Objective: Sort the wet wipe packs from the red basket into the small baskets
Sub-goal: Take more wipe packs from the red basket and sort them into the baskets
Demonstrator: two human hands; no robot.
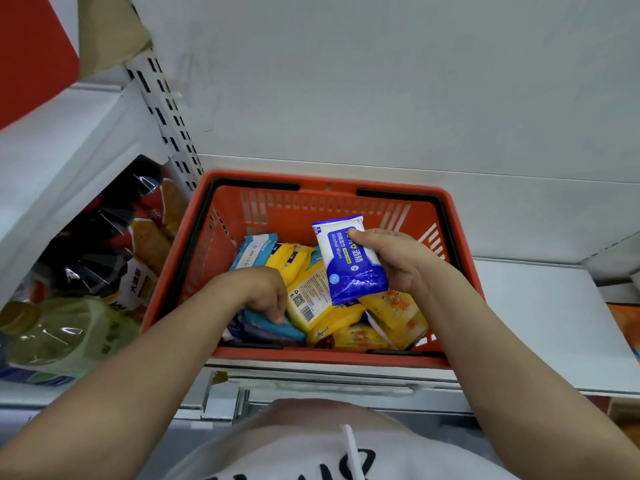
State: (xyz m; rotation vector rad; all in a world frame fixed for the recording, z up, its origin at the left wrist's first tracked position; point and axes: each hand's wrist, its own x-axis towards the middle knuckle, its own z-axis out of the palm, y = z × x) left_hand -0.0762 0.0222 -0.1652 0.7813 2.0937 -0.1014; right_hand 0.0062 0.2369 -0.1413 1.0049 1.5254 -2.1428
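A blue-and-white plastic pack (pixel 348 259) labelled "Alcohol Wipes" was gripped by the right hand (pixel 398 261) above the red plastic basket (pixel 294 202). Inside the basket, among yellow packs (pixel 311 299), a light-blue pack (pixel 270 323) was pinched by the left hand (pixel 259 292).

Red basket (pixel 346 355), blue-white pack (pixel 349 268), apparently floral-printed yellow packs (pixel 394 310).

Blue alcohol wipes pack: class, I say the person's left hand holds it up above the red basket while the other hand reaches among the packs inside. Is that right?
Not quite. The head view shows the right hand holding the blue alcohol wipes pack above the red basket. The left hand is the one reaching among the packs inside. The rest stands.
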